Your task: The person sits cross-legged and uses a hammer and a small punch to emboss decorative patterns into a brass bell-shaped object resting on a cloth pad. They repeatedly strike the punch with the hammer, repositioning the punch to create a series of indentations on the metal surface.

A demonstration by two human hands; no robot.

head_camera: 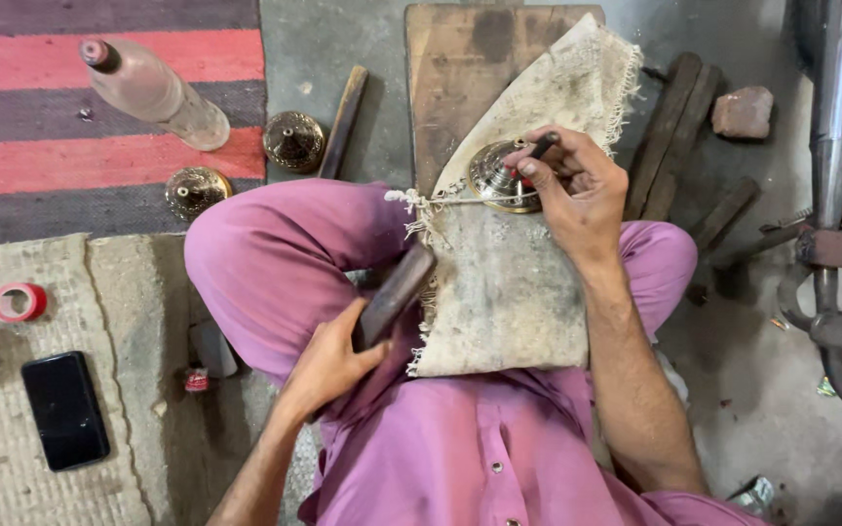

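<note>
Fingers (536, 168) over half-hidden punch (544, 146)

Shiny engraved brass dome (499, 175) on coarse frayed cloth (518, 253); matt worn wooden block (394, 292).

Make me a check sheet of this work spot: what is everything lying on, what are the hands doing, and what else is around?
Surface: a worn cloth lies over the lap and a wooden board, on a grey floor.
Job's things: a round brass dome sits on the cloth; a dark punch stands on it.
Hands: right hand fingers pinch the punch; left hand grips a dark wooden block.
Clutter: two more brass pieces, plastic bottle, red tape roll, black phone, wooden sticks, a stone.
Cables: nothing seen.
Surroundings: striped rug, woven mat, metal machine parts at right.
</note>
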